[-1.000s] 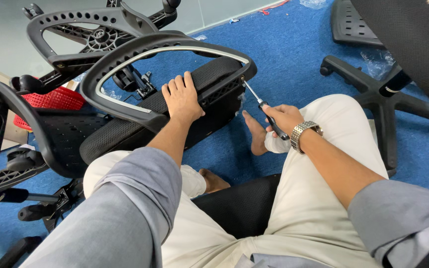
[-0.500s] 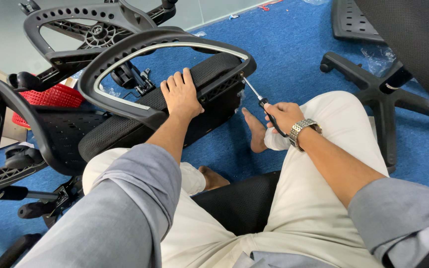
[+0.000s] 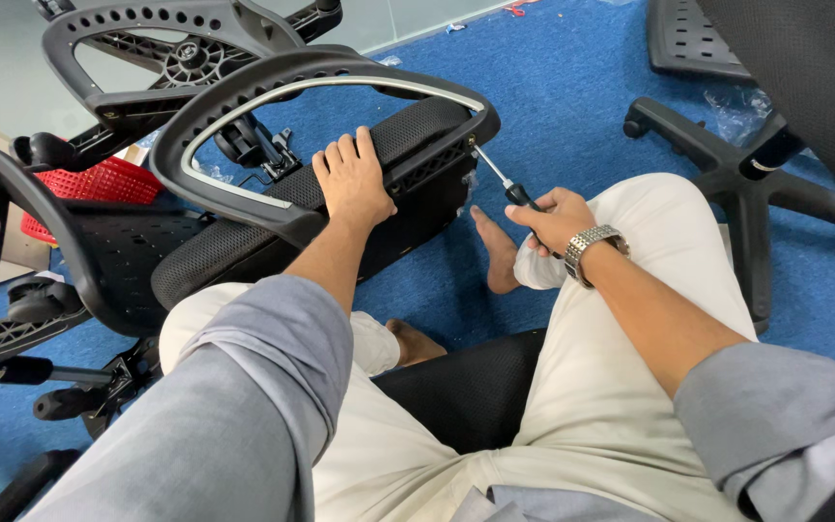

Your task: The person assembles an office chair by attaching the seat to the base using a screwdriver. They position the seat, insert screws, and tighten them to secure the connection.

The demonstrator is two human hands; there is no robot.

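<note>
Step in hand: driving a screw at the side of an office chair part. The chair part (image 3: 408, 169), a black padded panel with a curved frame, lies tilted on the blue carpet floor (image 3: 572, 87) in front of the seated person, leaning against other chair frames to the left.

Left hand (image 3: 352, 184): spread flat, palm down, on the padded panel, pressing it steady. It grips nothing.

Right hand (image 3: 555, 218): closed around the dark handle of a screwdriver (image 3: 504, 184). The metal shaft runs up and left; its tip meets the right end of the frame, beside the corner. Whether the tip sits in a screw head cannot be told.

Next move, as judged: keep the shaft in line with the fastener, hold pressure on the panel, and turn by the wrist. A slip would send the tip along the frame.

Change against the earlier frames: little. The left hand keeps the same place on the panel, and the screwdriver stays at the same corner; the handle grip appears slightly turned.

A chair base (image 3: 727, 164) stands well apart at right.
</note>
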